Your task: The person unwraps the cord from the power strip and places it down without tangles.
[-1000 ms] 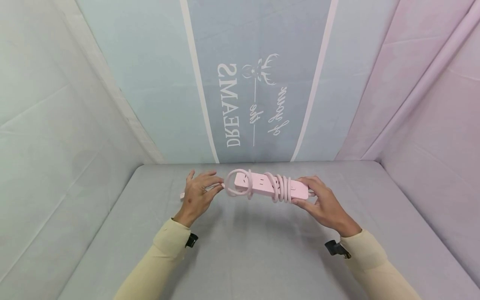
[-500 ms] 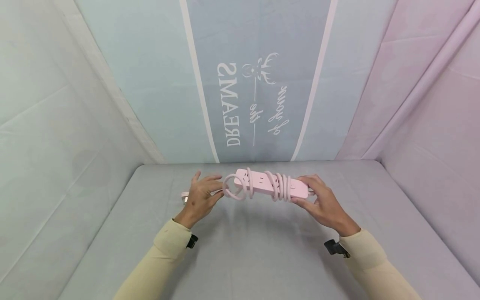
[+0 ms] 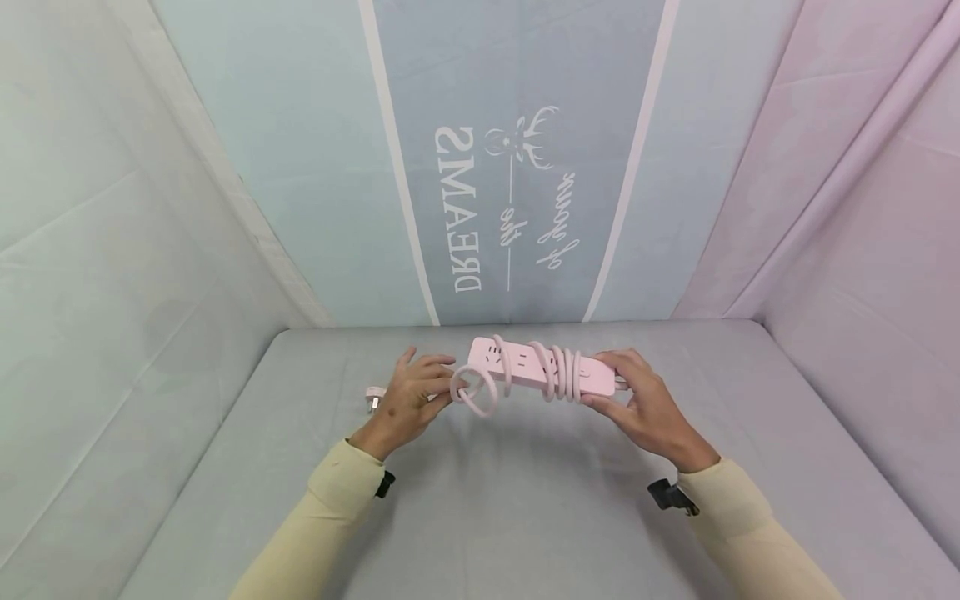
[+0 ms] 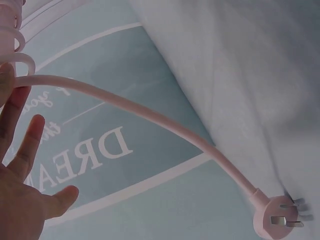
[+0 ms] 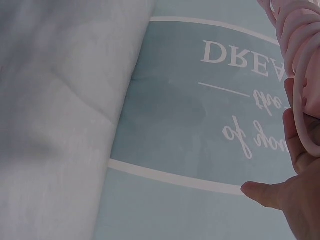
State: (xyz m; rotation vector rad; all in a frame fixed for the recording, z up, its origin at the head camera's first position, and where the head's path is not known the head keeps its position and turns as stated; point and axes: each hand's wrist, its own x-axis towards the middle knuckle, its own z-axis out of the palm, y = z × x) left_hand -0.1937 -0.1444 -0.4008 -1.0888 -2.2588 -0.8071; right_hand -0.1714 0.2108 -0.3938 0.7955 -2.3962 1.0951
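A pink power strip [image 3: 525, 368] is held above the grey surface, tilted slightly down to the right. Its pale pink cord [image 4: 135, 108] winds round it in several coils, bunched toward the right end, with a single turn nearer the left end. My right hand [image 3: 647, 408] grips the strip's right end, thumb below and fingers above. With thumb and fingertips my left hand [image 3: 414, 398] pinches the cord beside a loose loop, just below the strip's left end. Past the left hand the cord's free end carries a pink plug [image 4: 275, 220] with metal prongs.
Grey cloth covers the work surface [image 3: 480, 517]. Pale fabric walls stand left and right, and a blue-grey back panel [image 3: 510, 250] bears mirrored white lettering and a deer motif.
My left hand has shifted slightly right, and the loose loop has swung down off the strip's left end. The plug has come into fuller view. My right hand stays nearly still.
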